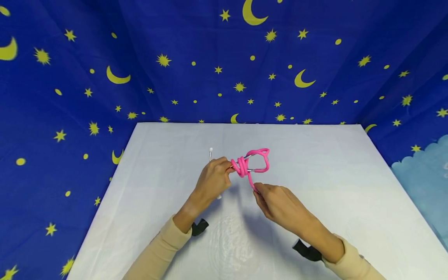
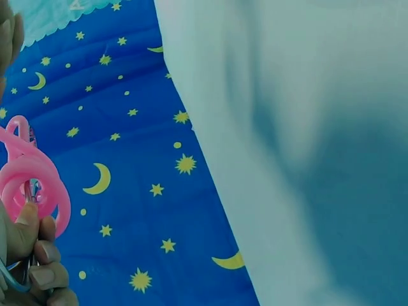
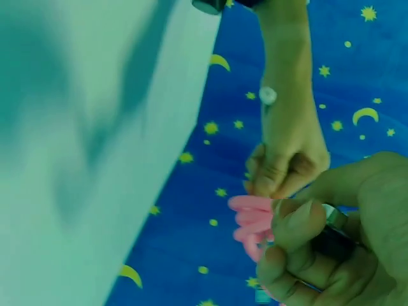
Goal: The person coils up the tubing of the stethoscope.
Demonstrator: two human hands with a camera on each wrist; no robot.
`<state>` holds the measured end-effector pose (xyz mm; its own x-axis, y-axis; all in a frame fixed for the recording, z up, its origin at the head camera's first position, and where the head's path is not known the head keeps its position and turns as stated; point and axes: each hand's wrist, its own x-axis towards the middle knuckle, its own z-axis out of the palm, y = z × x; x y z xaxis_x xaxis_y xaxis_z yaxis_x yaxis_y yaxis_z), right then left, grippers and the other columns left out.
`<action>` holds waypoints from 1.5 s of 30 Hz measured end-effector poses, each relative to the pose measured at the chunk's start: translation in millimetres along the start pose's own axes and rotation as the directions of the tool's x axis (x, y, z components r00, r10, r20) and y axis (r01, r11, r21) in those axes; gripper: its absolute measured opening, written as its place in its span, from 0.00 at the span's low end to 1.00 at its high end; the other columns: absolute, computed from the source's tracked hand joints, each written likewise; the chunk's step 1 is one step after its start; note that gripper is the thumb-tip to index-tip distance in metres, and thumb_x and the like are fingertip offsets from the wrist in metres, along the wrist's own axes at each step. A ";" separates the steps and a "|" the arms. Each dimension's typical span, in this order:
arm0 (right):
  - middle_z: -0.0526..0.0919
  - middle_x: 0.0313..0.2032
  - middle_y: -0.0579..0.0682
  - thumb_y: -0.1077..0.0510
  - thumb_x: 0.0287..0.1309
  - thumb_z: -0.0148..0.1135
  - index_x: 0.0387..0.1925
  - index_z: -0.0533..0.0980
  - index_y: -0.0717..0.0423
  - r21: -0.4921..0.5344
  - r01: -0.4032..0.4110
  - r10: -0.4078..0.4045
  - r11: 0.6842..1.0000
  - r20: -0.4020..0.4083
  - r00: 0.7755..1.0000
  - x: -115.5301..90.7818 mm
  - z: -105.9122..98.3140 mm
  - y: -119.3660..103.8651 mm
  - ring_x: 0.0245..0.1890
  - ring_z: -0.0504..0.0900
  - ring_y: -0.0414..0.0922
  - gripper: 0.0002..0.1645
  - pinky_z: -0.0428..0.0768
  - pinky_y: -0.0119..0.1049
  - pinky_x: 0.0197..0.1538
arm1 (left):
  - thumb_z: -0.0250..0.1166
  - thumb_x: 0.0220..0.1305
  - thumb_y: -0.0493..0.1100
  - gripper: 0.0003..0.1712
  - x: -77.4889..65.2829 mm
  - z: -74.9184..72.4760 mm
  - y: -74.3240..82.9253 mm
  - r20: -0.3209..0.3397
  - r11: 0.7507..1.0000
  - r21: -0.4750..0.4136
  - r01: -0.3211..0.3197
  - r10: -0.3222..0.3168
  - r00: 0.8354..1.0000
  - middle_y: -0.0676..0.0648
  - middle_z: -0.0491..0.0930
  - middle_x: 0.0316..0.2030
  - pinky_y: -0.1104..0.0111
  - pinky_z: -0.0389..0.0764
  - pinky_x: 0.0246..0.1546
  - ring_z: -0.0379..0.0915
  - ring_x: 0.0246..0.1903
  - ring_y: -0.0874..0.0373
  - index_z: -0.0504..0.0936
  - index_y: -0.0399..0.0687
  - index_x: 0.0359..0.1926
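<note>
A stethoscope with pink tubing is held above the white table; the tubing wraps in several turns around its silver ear tubes, with a loop sticking out to the right. My left hand grips the ear tubes just left of the coil, thumb and fingers around the metal in the left wrist view. A white ear tip pokes out beyond this hand. Lower right, my right hand holds the tubing's other end, and in the right wrist view its curled fingers surround the black and silver chest piece.
The white table lies beneath both hands. Blue cloth with yellow moons and stars hangs behind and at the sides. Black straps are at both wrists, below beige sleeves.
</note>
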<state>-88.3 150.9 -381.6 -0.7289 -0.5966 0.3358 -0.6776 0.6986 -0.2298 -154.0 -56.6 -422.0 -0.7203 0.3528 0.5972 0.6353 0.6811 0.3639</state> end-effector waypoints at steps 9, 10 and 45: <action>0.70 0.18 0.44 0.61 0.57 0.66 0.36 0.76 0.54 -0.280 0.131 -0.134 0.951 0.006 0.991 3.2 -17.8 7.0 0.14 0.59 0.37 0.06 0.59 0.26 0.20 | 0.66 0.59 0.30 0.08 -0.8 1.4 -2.9 0.058 0.996 -0.089 -0.029 0.034 0.998 0.50 0.72 0.19 0.71 0.74 0.24 0.69 0.20 0.61 0.83 0.41 0.23; 0.71 0.20 0.46 0.60 0.57 0.67 0.38 0.78 0.54 -0.288 0.142 -0.146 0.947 0.005 0.989 2.6 -18.5 8.4 0.15 0.60 0.37 0.07 0.60 0.26 0.20 | 0.66 0.59 0.30 0.09 -1.4 2.0 -3.3 0.063 0.995 -0.097 -0.037 0.043 0.997 0.50 0.72 0.19 0.72 0.73 0.24 0.68 0.20 0.61 0.82 0.42 0.23; 0.71 0.50 0.58 0.69 0.49 0.71 0.44 0.83 0.68 0.721 0.250 0.299 0.646 -0.541 0.786 33.7 16.0 30.2 0.50 0.73 0.45 0.17 0.73 0.27 0.52 | 0.64 0.57 0.28 0.07 1.1 4.9 5.9 -0.221 0.958 -0.157 -0.240 0.203 0.954 0.47 0.74 0.21 0.68 0.73 0.27 0.69 0.22 0.56 0.83 0.37 0.24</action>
<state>-135.0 145.5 -391.9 -0.7228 -0.0460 0.6895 -0.6907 0.0174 -0.7229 -152.5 -49.1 -422.7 -0.4968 0.3331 0.8014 0.8254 0.4667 0.3177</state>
